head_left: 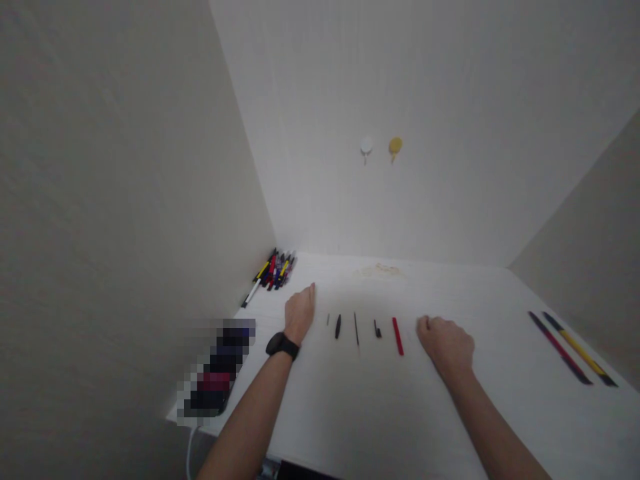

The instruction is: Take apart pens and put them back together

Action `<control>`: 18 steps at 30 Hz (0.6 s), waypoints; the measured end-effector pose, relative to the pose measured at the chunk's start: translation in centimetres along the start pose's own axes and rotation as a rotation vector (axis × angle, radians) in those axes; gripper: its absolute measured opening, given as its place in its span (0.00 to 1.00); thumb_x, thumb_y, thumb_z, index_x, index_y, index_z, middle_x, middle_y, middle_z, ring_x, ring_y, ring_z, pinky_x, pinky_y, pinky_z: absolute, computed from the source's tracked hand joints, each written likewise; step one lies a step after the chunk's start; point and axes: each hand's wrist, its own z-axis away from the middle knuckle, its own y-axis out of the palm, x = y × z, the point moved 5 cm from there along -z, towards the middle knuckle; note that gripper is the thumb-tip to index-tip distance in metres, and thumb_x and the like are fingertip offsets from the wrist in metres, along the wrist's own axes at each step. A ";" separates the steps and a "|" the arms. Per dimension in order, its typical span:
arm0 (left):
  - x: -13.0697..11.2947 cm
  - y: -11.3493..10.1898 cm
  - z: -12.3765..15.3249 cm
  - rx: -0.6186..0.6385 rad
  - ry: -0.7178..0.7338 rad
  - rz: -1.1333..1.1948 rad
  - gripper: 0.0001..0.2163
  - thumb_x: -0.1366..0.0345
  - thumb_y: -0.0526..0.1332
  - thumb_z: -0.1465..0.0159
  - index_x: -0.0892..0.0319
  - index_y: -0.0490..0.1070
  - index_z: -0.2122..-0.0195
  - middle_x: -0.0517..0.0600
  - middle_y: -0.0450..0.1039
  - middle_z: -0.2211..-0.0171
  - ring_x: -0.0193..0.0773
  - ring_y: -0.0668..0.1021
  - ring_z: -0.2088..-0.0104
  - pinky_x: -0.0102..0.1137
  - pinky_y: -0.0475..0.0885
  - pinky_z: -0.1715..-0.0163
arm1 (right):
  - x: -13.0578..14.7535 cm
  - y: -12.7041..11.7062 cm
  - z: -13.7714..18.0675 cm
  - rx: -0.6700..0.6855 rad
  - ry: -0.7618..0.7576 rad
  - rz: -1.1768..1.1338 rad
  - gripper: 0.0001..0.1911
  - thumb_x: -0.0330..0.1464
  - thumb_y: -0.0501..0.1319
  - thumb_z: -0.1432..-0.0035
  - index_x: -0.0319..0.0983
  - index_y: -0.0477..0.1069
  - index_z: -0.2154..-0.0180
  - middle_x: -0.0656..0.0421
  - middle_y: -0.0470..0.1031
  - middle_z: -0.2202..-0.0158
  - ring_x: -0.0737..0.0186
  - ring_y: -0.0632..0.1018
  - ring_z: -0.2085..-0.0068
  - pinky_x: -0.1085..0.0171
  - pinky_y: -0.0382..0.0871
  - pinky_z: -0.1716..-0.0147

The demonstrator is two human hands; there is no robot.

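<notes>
Pen parts lie in a row on the white table (400,413) between my hands: a tiny spring (328,320), a black tip (338,326), a thin refill (357,329), a small black clip (377,329) and a red barrel (397,335). My left hand (300,311), with a black watch on its wrist, rests flat on the table left of the row, fingers stretched out and empty. My right hand (445,341) rests knuckles-up just right of the red barrel, its fingers curled under; nothing shows in them.
A pile of several assembled pens (273,272) lies in the far left corner by the wall. Two whole pens, red (559,347) and yellow (580,348), lie at the right edge. A blurred dark object (220,370) sits at the left edge. Two wall hooks (381,148) hang above.
</notes>
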 end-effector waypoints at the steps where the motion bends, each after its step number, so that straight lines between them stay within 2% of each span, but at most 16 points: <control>1: -0.1 0.1 0.0 0.009 0.007 -0.005 0.28 0.55 0.33 0.29 0.59 0.72 0.61 0.55 0.77 0.66 0.40 0.78 0.65 0.31 0.67 0.66 | 0.0 0.0 0.0 -0.002 0.000 0.000 0.27 0.38 0.45 0.37 0.31 0.79 0.68 0.42 0.78 0.69 0.46 0.80 0.65 0.56 0.70 0.66; 18: -0.4 0.2 0.1 0.032 0.008 -0.021 0.31 0.53 0.32 0.30 0.59 0.74 0.63 0.56 0.78 0.66 0.41 0.79 0.65 0.31 0.66 0.66 | 0.2 -0.3 0.0 0.010 0.015 0.013 0.27 0.38 0.45 0.37 0.29 0.79 0.65 0.39 0.78 0.67 0.46 0.80 0.64 0.56 0.70 0.65</control>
